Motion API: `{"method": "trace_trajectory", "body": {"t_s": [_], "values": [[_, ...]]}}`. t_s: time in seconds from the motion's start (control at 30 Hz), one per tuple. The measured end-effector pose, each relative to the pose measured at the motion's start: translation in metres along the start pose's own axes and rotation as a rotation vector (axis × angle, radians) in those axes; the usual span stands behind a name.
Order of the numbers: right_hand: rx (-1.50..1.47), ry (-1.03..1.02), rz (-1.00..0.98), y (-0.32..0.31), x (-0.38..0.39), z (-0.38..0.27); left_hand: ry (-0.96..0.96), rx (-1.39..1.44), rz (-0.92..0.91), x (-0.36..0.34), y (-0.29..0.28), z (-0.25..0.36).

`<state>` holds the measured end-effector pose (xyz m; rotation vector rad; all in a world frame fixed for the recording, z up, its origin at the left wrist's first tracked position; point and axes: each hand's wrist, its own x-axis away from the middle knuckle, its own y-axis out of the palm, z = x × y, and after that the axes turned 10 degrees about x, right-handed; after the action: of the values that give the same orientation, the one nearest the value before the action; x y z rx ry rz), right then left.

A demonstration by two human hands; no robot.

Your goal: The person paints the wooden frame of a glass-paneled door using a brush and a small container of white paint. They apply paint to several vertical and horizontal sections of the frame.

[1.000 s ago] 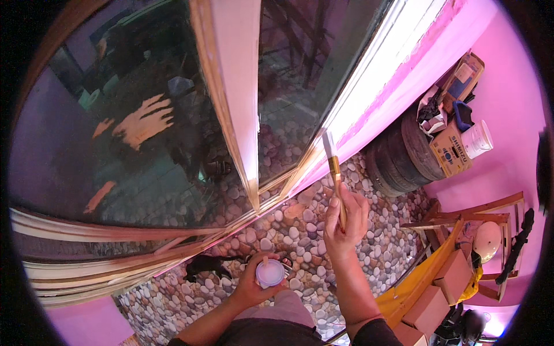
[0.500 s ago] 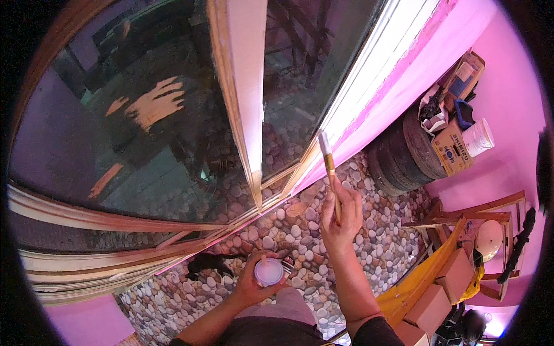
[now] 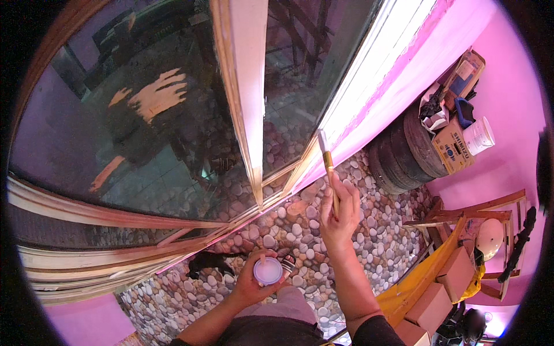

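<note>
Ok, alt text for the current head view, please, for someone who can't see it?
The person's right hand holds a paintbrush, its bristles at a pale frame bordering dark glass, while the left hand holds a small cup with pale contents. Below is a pebble-patterned floor; to the right, stacked dark tires near a pink wall.

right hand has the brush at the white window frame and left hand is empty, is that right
The left hand isn't empty: the head view shows it holding a small round cup with pale contents. The right hand does have the brush at the white window frame.
</note>
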<state>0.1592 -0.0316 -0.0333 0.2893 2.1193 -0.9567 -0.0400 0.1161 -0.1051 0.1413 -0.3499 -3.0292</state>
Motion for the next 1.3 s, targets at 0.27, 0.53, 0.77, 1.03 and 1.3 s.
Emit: {"method": "trace_trajectory", "body": {"t_s": [0.27, 0.53, 0.77, 1.03, 1.3], "values": [[0.048, -0.027, 0.001, 0.007, -0.005, 0.004, 0.021, -0.052, -0.007, -0.003, 0.003, 0.007], [0.009, 0.008, -0.021, 0.003, 0.004, 0.002, 0.057, -0.212, -0.053, -0.006, -0.001, 0.013], [0.014, 0.045, -0.065, 0.013, 0.007, 0.007, 0.047, -0.172, -0.049, -0.004, -0.001, 0.009], [0.041, -0.010, -0.001, -0.014, -0.009, -0.008, 0.047, -0.159, -0.030, -0.004, 0.000, 0.010], [0.030, -0.130, 0.162, -0.024, -0.051, -0.025, 0.069, -0.114, -0.011, -0.007, 0.005, 0.018]]}}
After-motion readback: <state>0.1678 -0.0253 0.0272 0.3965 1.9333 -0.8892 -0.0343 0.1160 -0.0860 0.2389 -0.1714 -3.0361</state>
